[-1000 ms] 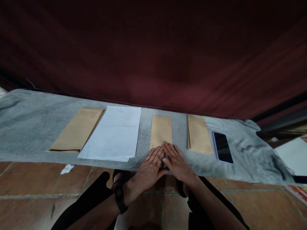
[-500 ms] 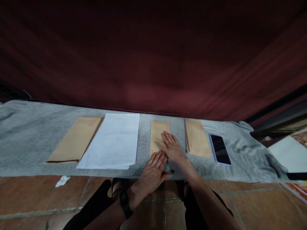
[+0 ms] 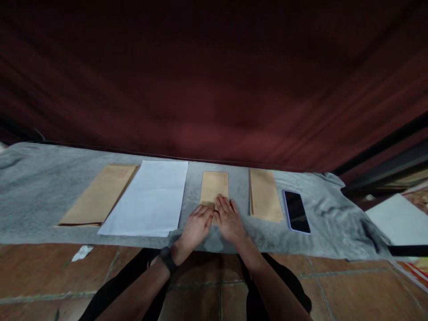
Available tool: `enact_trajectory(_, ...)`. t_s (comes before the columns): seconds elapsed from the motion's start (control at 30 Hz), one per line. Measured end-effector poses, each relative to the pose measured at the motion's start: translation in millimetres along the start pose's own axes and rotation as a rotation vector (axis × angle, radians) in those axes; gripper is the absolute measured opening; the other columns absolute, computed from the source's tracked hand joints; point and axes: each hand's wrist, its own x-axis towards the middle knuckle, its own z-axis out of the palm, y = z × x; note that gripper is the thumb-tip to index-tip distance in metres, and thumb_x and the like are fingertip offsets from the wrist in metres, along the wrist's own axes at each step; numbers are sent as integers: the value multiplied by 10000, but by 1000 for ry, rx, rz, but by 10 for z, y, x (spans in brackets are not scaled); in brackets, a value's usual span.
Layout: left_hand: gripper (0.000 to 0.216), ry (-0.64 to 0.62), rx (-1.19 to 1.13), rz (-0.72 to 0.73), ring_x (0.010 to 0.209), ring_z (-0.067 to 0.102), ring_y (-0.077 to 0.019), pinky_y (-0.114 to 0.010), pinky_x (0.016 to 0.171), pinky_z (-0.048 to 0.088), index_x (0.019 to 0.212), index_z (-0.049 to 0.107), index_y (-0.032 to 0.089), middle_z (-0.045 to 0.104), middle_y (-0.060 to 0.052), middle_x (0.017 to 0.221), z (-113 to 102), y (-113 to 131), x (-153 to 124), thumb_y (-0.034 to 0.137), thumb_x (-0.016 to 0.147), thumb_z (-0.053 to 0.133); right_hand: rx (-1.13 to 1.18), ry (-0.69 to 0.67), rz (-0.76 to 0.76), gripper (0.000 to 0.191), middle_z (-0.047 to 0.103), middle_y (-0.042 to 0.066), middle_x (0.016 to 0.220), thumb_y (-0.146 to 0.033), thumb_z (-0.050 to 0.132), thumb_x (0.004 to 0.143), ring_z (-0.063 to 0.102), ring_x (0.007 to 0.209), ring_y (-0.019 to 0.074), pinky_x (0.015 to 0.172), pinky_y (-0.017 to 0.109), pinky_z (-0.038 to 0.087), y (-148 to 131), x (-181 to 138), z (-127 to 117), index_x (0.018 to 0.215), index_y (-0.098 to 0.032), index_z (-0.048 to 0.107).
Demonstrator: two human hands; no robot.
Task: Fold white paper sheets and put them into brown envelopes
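Observation:
A small brown paper envelope [image 3: 214, 185] with red print near its top right corner lies upright on the grey cloth in front of me. My left hand [image 3: 196, 225] rests palm down at its lower left edge, fingers slightly bent. Beside it, my right hand [image 3: 229, 219] lies flat over the envelope's lower part, with fingers stretched out. Both hands' fingertips nearly meet and hide the lower end of the envelope. Neither hand grips anything.
A stack of white paper [image 3: 147, 200] lies left, beside larger brown envelopes [image 3: 98, 194]. More small brown envelopes [image 3: 265, 196] and a phone in a lilac case [image 3: 297, 211] lie right on the grey cloth [image 3: 30, 191]. A dark red curtain [image 3: 214, 89] hangs behind.
My right hand has slid down the envelope toward me. My left hand has shifted up and left onto the lower left edge. The view has moved slightly right.

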Motion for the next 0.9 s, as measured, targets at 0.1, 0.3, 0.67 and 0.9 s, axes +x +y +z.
enact_trajectory(0.1,231,93,-36,-104,877,670,-201,-356,816,574,856,645,195,686,-51,858,15,-75,42,113,929,442,36,-14,-10,546,257,79,1657,-349,304,1071,250,1536,225,1264,485,196,-41,-69,25,1571,-133,342)
enact_trajectory(0.3,277,27,25,-66,1055,685,-173,-329,946,557,1074,671,190,726,-72,1096,21,-62,292,196,992,407,120,-18,-65,533,313,85,1639,-319,331,1062,283,1525,224,1268,475,168,0,-128,-32,1564,-142,365)
enact_trajectory(0.67,518,-203,236,20,1497,344,-242,-439,1235,258,1480,475,170,435,-107,1590,503,-149,1476,406,1028,382,175,50,-268,493,449,89,1581,-316,391,1052,390,1455,233,1229,443,285,189,-352,-92,1518,-160,437)
enact_trajectory(0.9,606,-252,295,-7,1521,300,-237,-452,1254,208,1546,379,150,361,-124,1626,656,-221,1427,472,1043,274,185,9,-215,528,412,111,1601,-290,431,1033,366,1467,257,1221,466,291,109,-359,-108,1538,-138,399)
